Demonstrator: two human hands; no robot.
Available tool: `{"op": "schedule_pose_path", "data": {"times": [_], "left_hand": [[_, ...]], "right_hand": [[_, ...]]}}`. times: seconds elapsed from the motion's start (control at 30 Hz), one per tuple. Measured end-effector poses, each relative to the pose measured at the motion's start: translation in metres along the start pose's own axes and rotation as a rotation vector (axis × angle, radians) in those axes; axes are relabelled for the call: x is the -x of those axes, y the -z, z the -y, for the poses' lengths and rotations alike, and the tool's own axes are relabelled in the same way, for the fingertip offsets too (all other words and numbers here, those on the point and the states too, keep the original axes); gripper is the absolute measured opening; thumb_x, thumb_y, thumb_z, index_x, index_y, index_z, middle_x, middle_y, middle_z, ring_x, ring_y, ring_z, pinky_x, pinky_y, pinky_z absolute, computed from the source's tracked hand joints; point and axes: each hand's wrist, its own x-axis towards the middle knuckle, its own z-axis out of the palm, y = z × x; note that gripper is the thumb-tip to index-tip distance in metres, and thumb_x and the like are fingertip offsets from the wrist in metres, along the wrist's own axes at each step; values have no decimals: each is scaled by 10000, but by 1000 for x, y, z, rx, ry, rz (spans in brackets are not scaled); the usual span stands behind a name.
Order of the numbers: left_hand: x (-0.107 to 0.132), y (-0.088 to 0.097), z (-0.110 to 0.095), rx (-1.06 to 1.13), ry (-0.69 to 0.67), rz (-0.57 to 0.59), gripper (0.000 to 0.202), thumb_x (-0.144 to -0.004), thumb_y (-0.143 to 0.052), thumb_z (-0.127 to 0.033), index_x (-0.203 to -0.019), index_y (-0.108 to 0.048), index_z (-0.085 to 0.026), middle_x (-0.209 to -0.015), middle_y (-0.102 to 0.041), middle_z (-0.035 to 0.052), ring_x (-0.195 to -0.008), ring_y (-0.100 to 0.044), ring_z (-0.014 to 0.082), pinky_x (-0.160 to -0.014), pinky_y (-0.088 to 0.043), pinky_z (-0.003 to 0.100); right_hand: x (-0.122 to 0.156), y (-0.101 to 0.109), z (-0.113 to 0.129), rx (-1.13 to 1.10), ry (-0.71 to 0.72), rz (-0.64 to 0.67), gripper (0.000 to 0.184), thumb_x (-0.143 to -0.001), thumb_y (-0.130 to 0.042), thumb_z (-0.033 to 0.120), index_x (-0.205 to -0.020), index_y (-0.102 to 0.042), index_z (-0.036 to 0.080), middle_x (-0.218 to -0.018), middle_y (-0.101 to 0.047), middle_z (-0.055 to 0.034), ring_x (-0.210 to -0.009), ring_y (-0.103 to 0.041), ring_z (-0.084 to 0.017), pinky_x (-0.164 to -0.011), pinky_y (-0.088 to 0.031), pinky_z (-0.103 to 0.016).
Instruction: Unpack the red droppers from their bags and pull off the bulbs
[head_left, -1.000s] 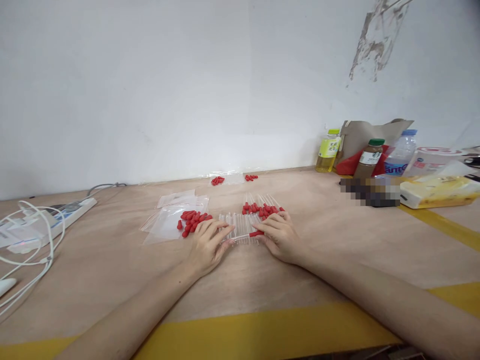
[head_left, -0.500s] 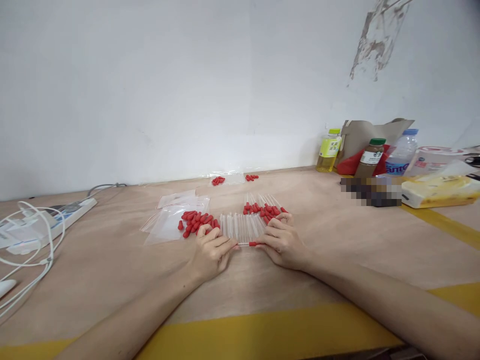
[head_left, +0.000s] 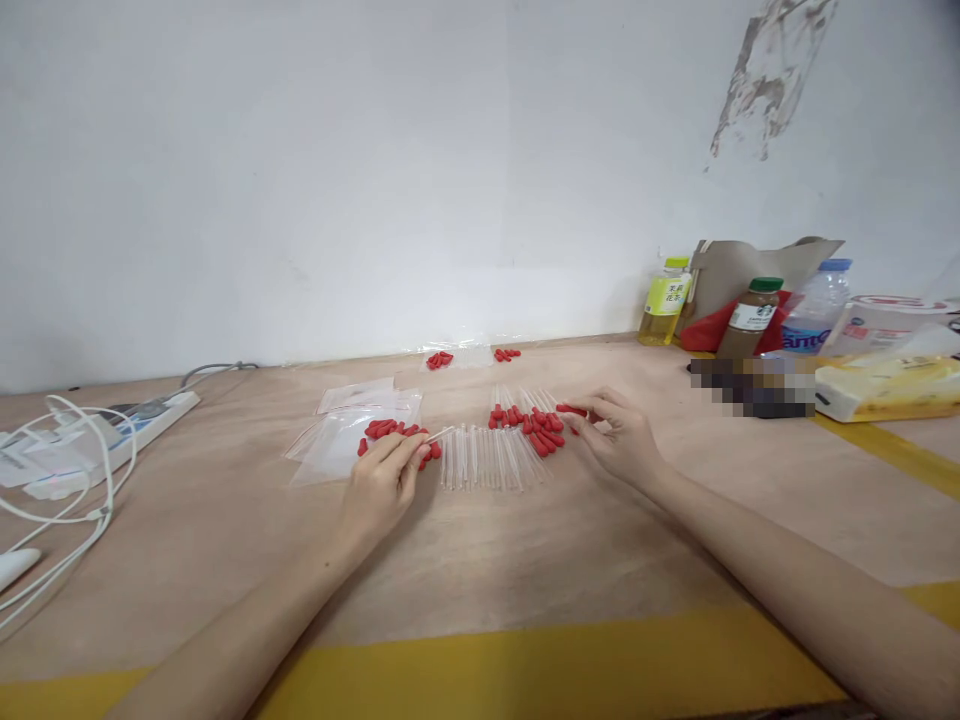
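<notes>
My left hand (head_left: pixel 382 482) pinches a thin clear glass tube (head_left: pixel 441 434) just beside a heap of loose red rubber bulbs (head_left: pixel 390 428). My right hand (head_left: pixel 616 435) has its thumb and fingers closed on the red bulb of a dropper (head_left: pixel 571 409), at the right end of a group of finished droppers (head_left: pixel 546 435). Their glass stems point away from me, red bulbs toward me. Between the hands lies a row of bare glass tubes (head_left: pixel 480 462), side by side. Part of the bulb heap is hidden behind my left hand.
Clear zip bags (head_left: pixel 330 440) lie under and beside the bulbs. Near the wall is another plastic bag with red bulbs (head_left: pixel 440 360). A power strip (head_left: pixel 161 420) with white cables stands left; bottles (head_left: pixel 664 305) and a tissue pack (head_left: pixel 877 390) stand right.
My hands have come apart from the bulbed tube at the row's near edge. The right carried the dropper up and right to the finished group; the left moved left and holds another tube.
</notes>
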Motion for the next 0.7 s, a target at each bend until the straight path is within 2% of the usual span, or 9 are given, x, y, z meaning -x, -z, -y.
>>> {"op": "schedule_pose_path", "data": {"times": [0.07, 0.17, 0.33, 0.43, 0.53, 0.7], "left_hand": [[-3, -6, -1, 25, 67, 81, 257, -870, -385, -177, -1057, -561, -169, -815, -563, 49, -745, -534, 152, -668, -437, 266], [-6, -17, -1, 2, 88, 150, 300, -867, -361, -159, -1112, -534, -165, -825, -502, 49, -742, -513, 148, -643, -439, 254], [-21, -32, 3, -65, -56, 188, 260, -855, -368, -139, -1047, -543, -155, -837, -519, 50, -739, -531, 151, -649, -437, 256], [-31, -38, -2, -133, -78, 231, 190, -821, -390, -108, -877, -562, -164, -786, -538, 35, -681, -539, 150, -599, -424, 251], [-36, -44, -9, -189, -57, 273, 180, -765, -407, -63, -731, -549, -170, -727, -534, 29, -621, -532, 152, -535, -400, 249], [-33, -50, -16, -131, -80, 312, 195, -744, -412, -60, -746, -571, -173, -754, -578, 44, -673, -569, 165, -582, -433, 266]], "right_hand": [[-4, -4, -3, -40, -95, 54, 254, -799, -466, 286, -940, -648, 180, -849, -575, -63, -718, -540, -148, -588, -426, -262], [-6, -11, -8, 19, -228, 132, 289, -769, -455, 239, -965, -649, 152, -840, -572, -70, -662, -538, -139, -572, -432, -261], [-5, -11, -14, 26, -307, 181, 239, -724, -508, 255, -895, -638, 148, -755, -623, -39, -620, -534, -125, -576, -423, -240], [-4, -7, -18, 43, -287, 197, 176, -712, -530, 281, -801, -636, 171, -716, -638, -19, -634, -547, -128, -587, -417, -234], [-4, -3, -24, 87, -237, 209, 167, -717, -528, 283, -788, -647, 190, -741, -655, -16, -691, -564, -142, -633, -419, -246], [-4, -1, -30, 143, -168, 180, 178, -730, -530, 296, -802, -657, 195, -759, -669, -21, -720, -572, -150, -647, -412, -253]]}}
